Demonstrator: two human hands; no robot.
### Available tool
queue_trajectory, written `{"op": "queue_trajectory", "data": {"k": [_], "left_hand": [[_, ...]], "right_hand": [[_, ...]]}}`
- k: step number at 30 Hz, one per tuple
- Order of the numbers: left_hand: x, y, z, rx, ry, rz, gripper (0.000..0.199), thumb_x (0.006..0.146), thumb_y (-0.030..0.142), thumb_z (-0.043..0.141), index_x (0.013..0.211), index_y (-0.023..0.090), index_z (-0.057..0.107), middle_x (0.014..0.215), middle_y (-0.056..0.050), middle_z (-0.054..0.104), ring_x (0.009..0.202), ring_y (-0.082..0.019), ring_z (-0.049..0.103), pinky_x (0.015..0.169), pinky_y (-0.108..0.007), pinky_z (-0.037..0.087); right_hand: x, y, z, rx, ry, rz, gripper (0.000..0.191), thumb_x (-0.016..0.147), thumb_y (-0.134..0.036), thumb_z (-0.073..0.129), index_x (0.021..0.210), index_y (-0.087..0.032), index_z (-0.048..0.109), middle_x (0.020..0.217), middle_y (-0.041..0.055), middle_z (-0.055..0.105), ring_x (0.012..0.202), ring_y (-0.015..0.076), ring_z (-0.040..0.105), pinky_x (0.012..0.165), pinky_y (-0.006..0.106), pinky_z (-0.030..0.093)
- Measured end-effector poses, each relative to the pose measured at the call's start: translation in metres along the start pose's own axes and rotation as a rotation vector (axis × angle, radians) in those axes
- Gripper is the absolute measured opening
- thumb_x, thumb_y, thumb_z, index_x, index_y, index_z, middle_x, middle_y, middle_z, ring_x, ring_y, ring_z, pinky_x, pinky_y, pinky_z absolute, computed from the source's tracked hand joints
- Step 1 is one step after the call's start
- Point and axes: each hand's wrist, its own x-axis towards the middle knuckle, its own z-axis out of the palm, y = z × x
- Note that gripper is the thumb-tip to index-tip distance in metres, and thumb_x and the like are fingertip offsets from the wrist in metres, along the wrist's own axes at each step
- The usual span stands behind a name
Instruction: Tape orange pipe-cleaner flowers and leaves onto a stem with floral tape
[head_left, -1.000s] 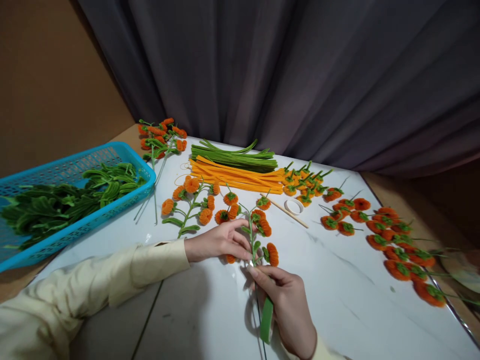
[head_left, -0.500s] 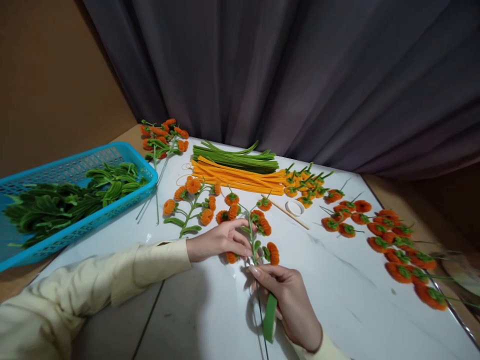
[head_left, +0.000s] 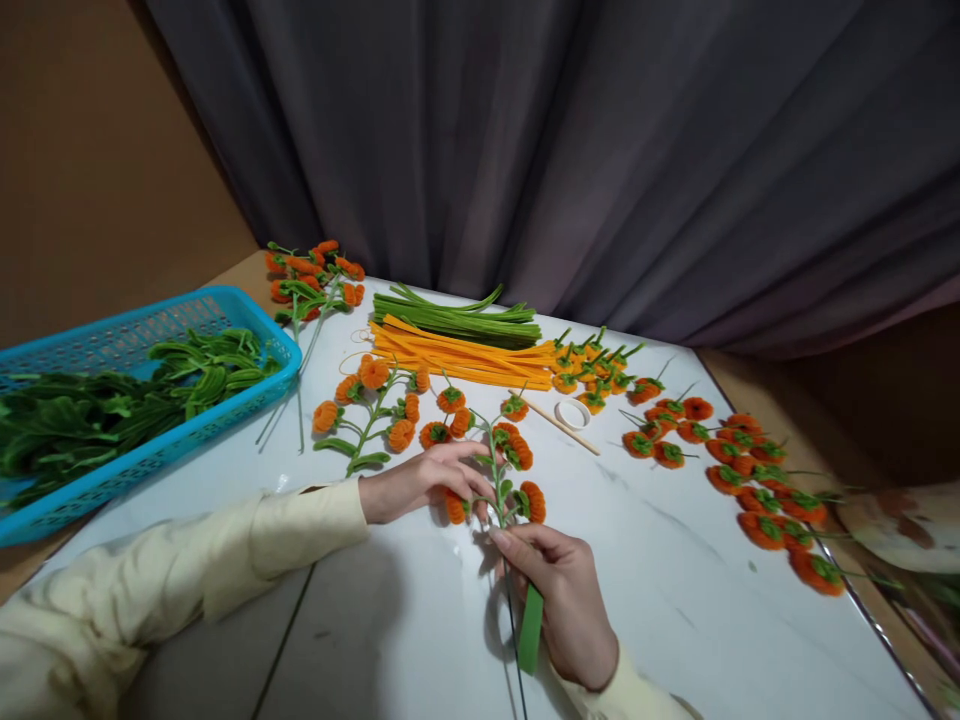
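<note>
Near the middle of the table, my right hand [head_left: 566, 590] pinches the lower stem of a green branch [head_left: 496, 470] bearing orange fuzzy flowers [head_left: 517, 445]. A strip of green tape [head_left: 530, 630] hangs from the same hand, and a thin dark wire runs down below it. My left hand [head_left: 431, 482] is at the branch's left side, fingers apart and reaching behind an orange flower [head_left: 455, 506]; whether its fingertips touch the stem is unclear. Left of the hands lies another flowered branch [head_left: 371, 430] with green leaves.
A blue basket [head_left: 281, 372] of green leaves stands at the left. Behind lie green stems [head_left: 457, 320], yellow stems [head_left: 457, 352], a wooden stick [head_left: 562, 425] and a white ring [head_left: 572, 413]. Orange flowers [head_left: 761, 530] line the right side; a flower bunch [head_left: 307, 275] lies back left.
The fingers of my left hand have come away from the stem and spread. The whole view has shifted slightly, with the table's contents appearing further left.
</note>
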Motion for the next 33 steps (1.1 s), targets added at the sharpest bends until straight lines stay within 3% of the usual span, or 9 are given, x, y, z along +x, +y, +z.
{"op": "queue_trajectory", "data": {"k": [12, 19, 25, 33], "left_hand": [[0.0027, -0.0028, 0.0001, -0.046, 0.082, 0.004, 0.043, 0.064, 0.005, 0.056, 0.105, 0.013, 0.048, 0.082, -0.006, 0.067, 0.073, -0.017, 0.063, 0.076, -0.03, 0.04], [0.0028, -0.0024, -0.0005, -0.049, 0.072, 0.018, 0.038, 0.066, 0.006, 0.056, 0.103, 0.014, 0.048, 0.081, -0.005, 0.067, 0.072, -0.016, 0.063, 0.075, -0.029, 0.04], [0.0029, -0.001, 0.003, -0.048, 0.101, 0.043, 0.023, 0.076, 0.017, 0.058, 0.097, 0.012, 0.052, 0.08, -0.008, 0.066, 0.072, -0.016, 0.062, 0.074, -0.028, 0.042], [0.0041, -0.0015, 0.0035, -0.052, 0.089, 0.045, 0.02, 0.08, 0.025, 0.058, 0.095, 0.013, 0.051, 0.079, -0.007, 0.065, 0.071, -0.016, 0.063, 0.073, -0.028, 0.043]], "right_hand": [[0.0009, 0.0017, -0.0003, -0.041, 0.005, -0.027, 0.03, 0.066, -0.038, 0.073, 0.052, -0.013, 0.065, 0.043, -0.0024, 0.046, 0.043, 0.0071, 0.033, 0.043, 0.021, 0.023], [-0.001, 0.0006, -0.0002, -0.053, 0.011, -0.022, 0.03, 0.067, -0.038, 0.073, 0.053, -0.013, 0.065, 0.043, -0.002, 0.047, 0.043, 0.0079, 0.033, 0.043, 0.022, 0.024], [-0.0002, 0.0019, -0.0015, -0.084, 0.012, -0.033, 0.031, 0.068, -0.04, 0.072, 0.054, -0.013, 0.064, 0.045, -0.0017, 0.048, 0.044, 0.0081, 0.034, 0.044, 0.022, 0.024], [-0.0009, -0.0008, -0.0009, -0.104, 0.015, -0.035, 0.031, 0.067, -0.04, 0.073, 0.054, -0.013, 0.065, 0.045, -0.0009, 0.05, 0.045, 0.0087, 0.035, 0.045, 0.022, 0.026]]}}
